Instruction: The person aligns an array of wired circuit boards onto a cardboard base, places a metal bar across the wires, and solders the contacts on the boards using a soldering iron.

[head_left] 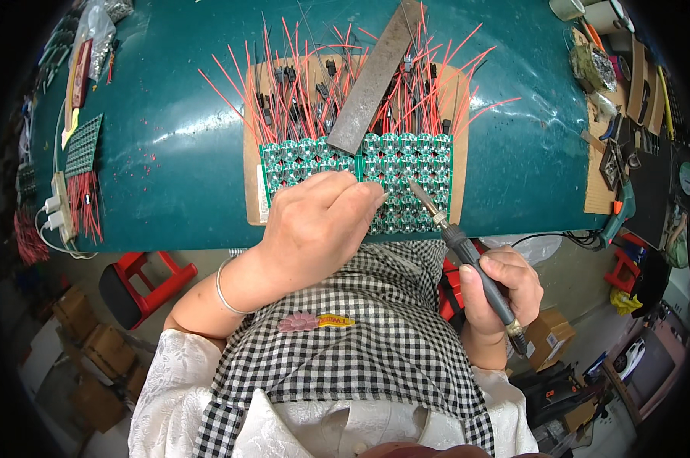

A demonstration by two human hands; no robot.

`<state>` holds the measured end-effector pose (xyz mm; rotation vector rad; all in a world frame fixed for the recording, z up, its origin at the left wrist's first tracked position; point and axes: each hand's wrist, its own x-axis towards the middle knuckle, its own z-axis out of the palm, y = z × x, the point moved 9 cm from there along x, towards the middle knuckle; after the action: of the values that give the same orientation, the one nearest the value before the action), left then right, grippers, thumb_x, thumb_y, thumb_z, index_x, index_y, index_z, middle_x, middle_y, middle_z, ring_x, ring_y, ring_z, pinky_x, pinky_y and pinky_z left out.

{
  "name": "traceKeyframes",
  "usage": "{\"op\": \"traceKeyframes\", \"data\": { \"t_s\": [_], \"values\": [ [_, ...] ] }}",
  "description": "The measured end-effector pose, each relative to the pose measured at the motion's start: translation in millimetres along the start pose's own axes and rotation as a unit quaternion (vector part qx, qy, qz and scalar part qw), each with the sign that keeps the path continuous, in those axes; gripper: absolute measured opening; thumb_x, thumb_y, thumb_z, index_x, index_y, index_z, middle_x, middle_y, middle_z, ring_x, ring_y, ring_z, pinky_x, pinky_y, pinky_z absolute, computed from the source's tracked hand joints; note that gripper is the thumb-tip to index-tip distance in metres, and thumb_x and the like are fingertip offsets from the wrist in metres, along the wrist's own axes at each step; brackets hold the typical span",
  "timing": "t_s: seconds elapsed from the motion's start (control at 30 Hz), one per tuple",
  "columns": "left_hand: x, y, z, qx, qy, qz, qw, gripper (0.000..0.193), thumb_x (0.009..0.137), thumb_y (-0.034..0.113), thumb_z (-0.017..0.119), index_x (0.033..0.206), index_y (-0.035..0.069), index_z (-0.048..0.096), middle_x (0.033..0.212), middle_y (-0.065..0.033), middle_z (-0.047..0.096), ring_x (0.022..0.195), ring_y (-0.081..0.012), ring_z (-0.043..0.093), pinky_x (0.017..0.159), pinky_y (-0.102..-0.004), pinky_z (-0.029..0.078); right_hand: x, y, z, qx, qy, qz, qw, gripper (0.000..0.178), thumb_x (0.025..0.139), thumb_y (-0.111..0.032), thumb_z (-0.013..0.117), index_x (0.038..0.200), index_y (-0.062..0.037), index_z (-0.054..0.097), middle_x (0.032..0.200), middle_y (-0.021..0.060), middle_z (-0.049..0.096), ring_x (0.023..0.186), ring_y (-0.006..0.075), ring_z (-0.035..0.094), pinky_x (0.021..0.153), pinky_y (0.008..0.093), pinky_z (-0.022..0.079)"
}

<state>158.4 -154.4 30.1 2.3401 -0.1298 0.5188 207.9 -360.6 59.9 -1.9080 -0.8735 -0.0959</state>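
Green circuit board panels (pixel 406 162) with rows of small round boards lie on a brown board (pixel 252 137) in front of me. Red and black wires (pixel 284 99) with black connectors fan out from their far side. A flat grey metal bar (pixel 379 76) rests slantwise across the wires and the panels' far edge. My left hand (pixel 314 217) is closed in a pinch over the panels' near part; what its fingertips hold is hidden. My right hand (pixel 509 286) grips a soldering iron (pixel 471 252), its tip over the right panel, close to or touching it.
At the left, another green panel (pixel 84 149) with red wires lies near a power strip (pixel 62 210) with white plugs. A teal hand tool (pixel 625 210) and cables lie at the table's right end, beside cardboard (pixel 598 183). Red stools (pixel 162 286) stand below the table's near edge.
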Motion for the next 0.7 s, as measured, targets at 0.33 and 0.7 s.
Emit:
{"op": "traceKeyframes", "data": {
  "t_s": [0.33, 0.7],
  "values": [
    [-0.3, -3.1, 5.7, 0.007, -0.015, -0.01, 1.0, 0.02, 0.077, -0.005, 0.079, 0.095, 0.001, 0.071, 0.074, -0.0101, 0.065, 0.062, -0.0259, 0.063, 0.056, -0.037, 0.051, 2.3, 5.8, 8.2, -0.009, 0.001, 0.01, 1.0, 0.034, 0.075, 0.0, 0.088, 0.094, -0.0023, 0.061, 0.069, 0.0126, 0.066, 0.059, 0.0255, 0.066, 0.053, 0.0344, 0.052],
    [-0.8, -6.2, 12.1, 0.028, -0.024, -0.013, 0.999, 0.018, 0.079, 0.0, 0.078, 0.094, 0.002, 0.068, 0.071, -0.0088, 0.061, 0.062, -0.0267, 0.063, 0.053, -0.0384, 0.051, 9.6, -11.4, 16.8, -0.035, -0.048, -0.048, 0.997, 0.033, 0.072, -0.002, 0.091, 0.089, -0.0011, 0.063, 0.067, 0.0115, 0.066, 0.055, 0.0248, 0.066, 0.047, 0.0326, 0.051]
  ]
}}
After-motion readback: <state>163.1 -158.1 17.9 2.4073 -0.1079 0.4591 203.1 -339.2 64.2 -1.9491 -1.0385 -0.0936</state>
